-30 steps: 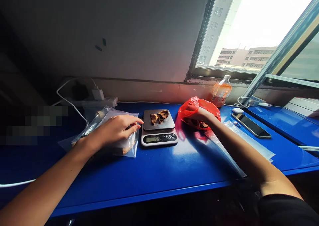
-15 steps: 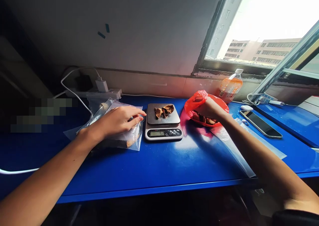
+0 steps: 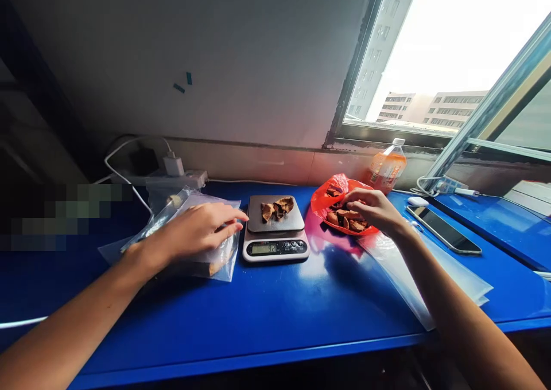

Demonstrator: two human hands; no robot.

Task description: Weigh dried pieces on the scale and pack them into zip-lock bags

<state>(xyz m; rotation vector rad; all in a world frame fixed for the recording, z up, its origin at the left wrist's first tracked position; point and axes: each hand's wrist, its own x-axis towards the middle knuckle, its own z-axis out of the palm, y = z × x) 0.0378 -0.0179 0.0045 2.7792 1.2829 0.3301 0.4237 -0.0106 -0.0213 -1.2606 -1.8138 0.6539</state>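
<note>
My left hand [image 3: 210, 226] rests on several clear plastic bags [image 3: 221, 268] holding light brown pieces, fingers stretched out towards the scale. Right beside its fingertips stands a small kitchen scale [image 3: 276, 250], its display lit with digits. Curled dried brown pieces [image 3: 278, 209] lie on the scale's metal plate. Over on the right, my right hand [image 3: 375, 207] hovers at an open red plastic bag [image 3: 321, 201] with its fingers bent together; whatever is between them is hidden. Inside that bag are several more dried brown pieces [image 3: 350, 222].
Flat clear bags [image 3: 430, 275] lie under my right forearm. Beyond them are a phone [image 3: 443, 229] and a white earbud case [image 3: 417, 201]. An orange drink bottle [image 3: 387, 166] stands by the window. A power strip with a charger [image 3: 173, 164] sits at the back left.
My right hand has drawn up and back within the red bag, whose near side has dropped open and shows more pieces. The view has tilted upward slightly. My left hand stays on the bags.
</note>
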